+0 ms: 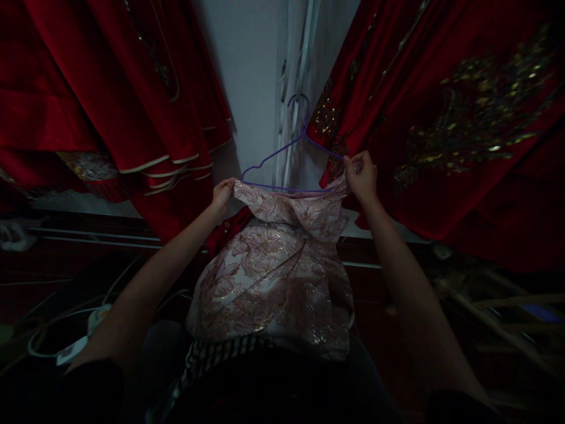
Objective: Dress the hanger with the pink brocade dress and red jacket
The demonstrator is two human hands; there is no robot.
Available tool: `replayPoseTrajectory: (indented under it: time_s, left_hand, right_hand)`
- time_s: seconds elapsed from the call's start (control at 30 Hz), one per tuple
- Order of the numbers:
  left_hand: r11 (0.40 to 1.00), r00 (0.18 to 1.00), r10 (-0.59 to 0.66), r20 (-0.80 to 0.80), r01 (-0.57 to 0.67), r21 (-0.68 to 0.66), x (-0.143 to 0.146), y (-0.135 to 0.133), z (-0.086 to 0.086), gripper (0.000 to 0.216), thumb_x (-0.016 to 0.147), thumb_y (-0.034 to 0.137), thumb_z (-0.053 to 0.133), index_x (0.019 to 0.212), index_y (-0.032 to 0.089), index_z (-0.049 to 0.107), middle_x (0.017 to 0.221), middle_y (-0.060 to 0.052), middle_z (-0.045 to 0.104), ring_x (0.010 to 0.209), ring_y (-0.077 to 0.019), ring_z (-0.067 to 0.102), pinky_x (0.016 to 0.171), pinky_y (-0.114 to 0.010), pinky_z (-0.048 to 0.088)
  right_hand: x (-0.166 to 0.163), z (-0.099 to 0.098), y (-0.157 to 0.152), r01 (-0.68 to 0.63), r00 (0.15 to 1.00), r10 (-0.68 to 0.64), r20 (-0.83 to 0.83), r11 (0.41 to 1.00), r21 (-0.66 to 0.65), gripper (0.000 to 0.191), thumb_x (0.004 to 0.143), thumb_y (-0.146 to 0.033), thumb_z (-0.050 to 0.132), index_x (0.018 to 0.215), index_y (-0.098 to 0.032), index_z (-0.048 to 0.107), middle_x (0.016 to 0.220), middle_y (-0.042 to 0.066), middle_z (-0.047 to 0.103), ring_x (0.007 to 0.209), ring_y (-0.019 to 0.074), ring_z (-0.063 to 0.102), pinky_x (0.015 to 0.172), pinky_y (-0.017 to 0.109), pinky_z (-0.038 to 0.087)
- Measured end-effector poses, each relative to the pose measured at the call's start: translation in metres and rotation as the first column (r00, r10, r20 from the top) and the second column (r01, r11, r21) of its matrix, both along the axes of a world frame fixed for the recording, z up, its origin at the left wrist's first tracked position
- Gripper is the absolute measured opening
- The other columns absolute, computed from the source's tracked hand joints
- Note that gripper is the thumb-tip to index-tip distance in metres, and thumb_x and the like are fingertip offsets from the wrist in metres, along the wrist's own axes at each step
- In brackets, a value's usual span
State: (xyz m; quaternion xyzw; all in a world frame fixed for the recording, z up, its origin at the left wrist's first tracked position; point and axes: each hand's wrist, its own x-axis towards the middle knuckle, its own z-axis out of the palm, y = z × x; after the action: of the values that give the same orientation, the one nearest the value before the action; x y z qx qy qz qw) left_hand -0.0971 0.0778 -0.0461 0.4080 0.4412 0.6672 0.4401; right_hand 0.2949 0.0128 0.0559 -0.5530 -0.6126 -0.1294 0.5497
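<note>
A pink and white floral brocade dress (282, 265) with a metallic sheen hangs down over my lap. My left hand (223, 194) pinches its upper left corner. The upper right corner is held in my right hand (361, 176), close to the end of a thin purple hanger (282, 151). The hanger lies at the dress's top opening, its hook pointing up and away from me. Its lower bar runs along the neckline; whether the right shoulder loop is over the hanger cannot be told.
Red garments with pale trim (145, 88) hang on the left, and red ones with gold sequins (468, 112) on the right. A white wall (251, 70) stands between them. White cords (44, 353) lie at lower left; wooden slats (498, 318) are at lower right.
</note>
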Motion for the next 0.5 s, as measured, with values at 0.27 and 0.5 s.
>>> replayPoseTrajectory:
  time_s: [0.27, 0.5]
  left_hand:
    - [0.986, 0.987, -0.024, -0.157, 0.049, 0.159, 0.010, 0.008, 0.030, 0.028, 0.069, 0.040, 0.071, 0.084, 0.016, 0.069, 0.081, -0.004, 0.068, 0.070, -0.0122, 0.058, 0.063, -0.022, 0.045]
    - [0.928, 0.864, -0.138, -0.485, 0.284, 0.242, 0.032, -0.001, 0.077, 0.056, 0.063, 0.060, 0.071, 0.091, 0.012, 0.071, 0.085, -0.005, 0.070, 0.077, -0.0157, 0.061, 0.067, -0.023, 0.046]
  right_hand:
    - [0.001, 0.001, 0.002, -0.044, 0.999, 0.043, -0.021, 0.998, -0.041, 0.037, 0.085, -0.059, 0.049, 0.084, -0.022, 0.053, 0.074, 0.002, 0.057, 0.069, 0.0174, 0.055, 0.074, 0.034, 0.044]
    - [0.000, -0.006, 0.006, -0.064, 0.996, 0.060, -0.066, 0.995, -0.073, 0.040, 0.084, -0.061, 0.048, 0.081, -0.022, 0.051, 0.069, 0.000, 0.052, 0.065, 0.0153, 0.052, 0.069, 0.030, 0.043]
